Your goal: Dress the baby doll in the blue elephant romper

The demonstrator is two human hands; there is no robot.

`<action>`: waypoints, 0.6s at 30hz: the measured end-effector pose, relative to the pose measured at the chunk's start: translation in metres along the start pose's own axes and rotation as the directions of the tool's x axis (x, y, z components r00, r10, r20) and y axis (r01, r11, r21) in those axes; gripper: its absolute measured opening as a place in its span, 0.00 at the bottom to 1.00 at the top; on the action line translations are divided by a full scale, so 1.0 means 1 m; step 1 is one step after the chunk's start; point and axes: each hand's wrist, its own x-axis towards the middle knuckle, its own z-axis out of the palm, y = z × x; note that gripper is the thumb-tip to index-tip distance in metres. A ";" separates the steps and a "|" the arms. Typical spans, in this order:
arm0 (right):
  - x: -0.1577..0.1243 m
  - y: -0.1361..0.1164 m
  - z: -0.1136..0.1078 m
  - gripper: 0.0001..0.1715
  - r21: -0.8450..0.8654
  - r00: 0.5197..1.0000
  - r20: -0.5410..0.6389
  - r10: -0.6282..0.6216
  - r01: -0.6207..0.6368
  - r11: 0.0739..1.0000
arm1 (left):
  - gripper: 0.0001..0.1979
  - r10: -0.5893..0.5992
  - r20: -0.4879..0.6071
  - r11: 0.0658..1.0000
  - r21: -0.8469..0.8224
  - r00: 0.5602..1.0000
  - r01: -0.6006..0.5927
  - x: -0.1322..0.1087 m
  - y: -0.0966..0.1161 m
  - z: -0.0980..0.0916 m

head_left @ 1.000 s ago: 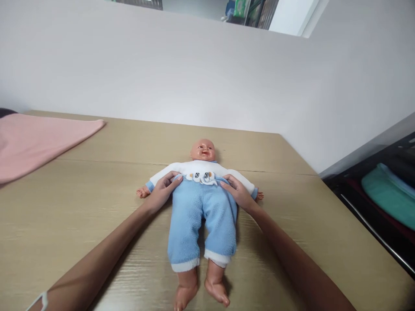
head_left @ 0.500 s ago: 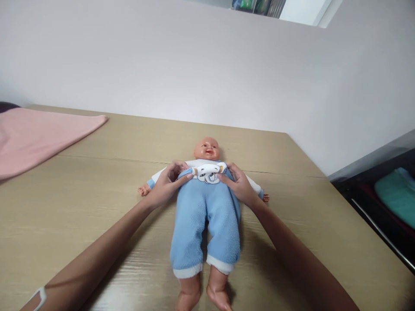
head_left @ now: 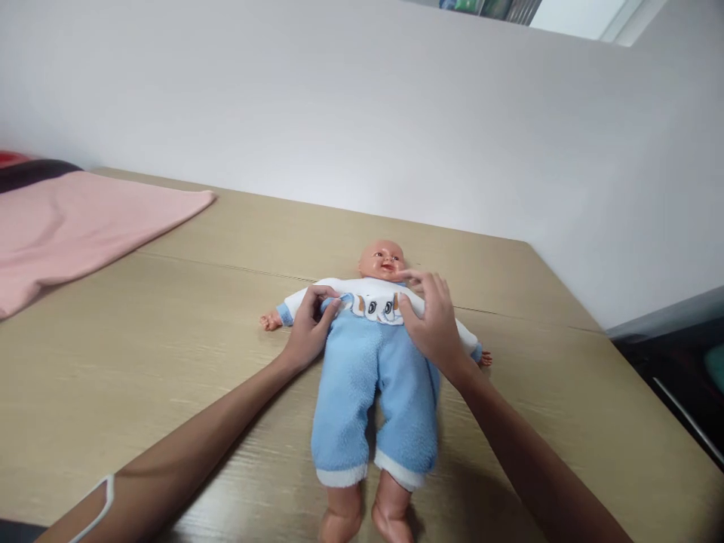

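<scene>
A baby doll [head_left: 382, 260] lies on its back, head toward the wall and bare feet toward me. It wears a white long-sleeved top [head_left: 362, 286] with blue cuffs and light blue fleece overalls [head_left: 351, 377] with white hems. An animal-face patch [head_left: 378, 308] shows at the chest edge of the overalls. My left hand [head_left: 314, 320] pinches the blue upper edge of the overalls at the patch's left side. Beside the patch's right end, my right hand [head_left: 433, 317] has its thumb against the cloth. Its fingers are spread above the doll's chest, near the chin.
The doll lies on a wooden table [head_left: 226, 339] against a pale wall [head_left: 339, 113]. A pink cloth [head_left: 102, 215] is spread at the left, with something dark and red behind it. Beyond the table's right edge are dark objects [head_left: 673, 362].
My right hand has lifted and opened its fingers toward the doll's chin. The patch shows more of its eyes. My left hand keeps its pinch. The view has shifted left.
</scene>
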 end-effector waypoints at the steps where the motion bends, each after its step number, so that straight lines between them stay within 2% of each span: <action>1: 0.012 -0.007 0.005 0.15 0.017 0.997 0.051 -0.055 0.054 0.998 | 0.15 0.026 -0.034 1.000 -0.002 0.999 -0.026 -0.002 -0.002 0.001; 3: 0.041 -0.018 0.019 0.11 0.064 0.960 0.222 -0.172 0.161 0.985 | 0.13 0.078 -0.056 0.997 -0.011 0.995 -0.078 -0.005 -0.003 0.003; 4: 0.056 -0.021 0.028 0.12 0.106 0.915 0.330 -0.232 0.209 0.972 | 0.12 0.101 -0.056 0.995 -0.017 0.993 -0.102 -0.006 -0.003 0.003; 5: 0.070 -0.023 0.037 0.13 0.158 0.843 0.451 -0.294 0.249 0.955 | 0.11 0.121 -0.054 0.992 -0.021 0.991 -0.123 -0.007 -0.002 0.002; 6: 0.084 -0.025 0.048 0.14 0.205 0.744 0.562 -0.361 0.298 0.932 | 0.10 0.142 -0.049 0.989 -0.022 0.989 -0.144 -0.009 -0.001 0.001; 8: 0.105 -0.025 0.071 0.18 0.248 0.561 0.703 -0.437 0.382 0.890 | 0.08 0.201 -0.027 0.980 -0.011 0.979 -0.201 -0.011 0.002 -0.002; 10: 0.118 -0.025 0.095 0.26 0.253 0.430 0.788 -0.440 0.425 0.869 | 0.05 0.273 0.008 0.962 0.017 0.962 -0.273 -0.014 0.003 -0.004; 12: 0.121 -0.026 0.117 0.31 0.241 0.343 0.839 -0.422 0.461 0.854 | 0.03 0.324 0.042 0.944 0.047 0.945 -0.326 -0.015 0.002 -0.006; 14: 0.119 -0.028 0.134 0.28 0.214 0.310 0.861 -0.403 0.499 0.840 | 0.04 0.338 0.051 0.938 0.064 0.940 -0.340 -0.016 0.001 -0.006; 17: 0.113 -0.034 0.144 0.13 0.149 0.353 0.856 -0.379 0.533 0.833 | 0.05 0.335 0.027 0.939 0.070 0.942 -0.337 -0.017 0.000 -0.005; 18: 0.111 -0.035 0.143 0.11 0.127 0.375 0.850 -0.371 0.538 0.834 | 0.05 0.337 0.020 0.939 0.071 0.941 -0.338 -0.017 0.000 -0.004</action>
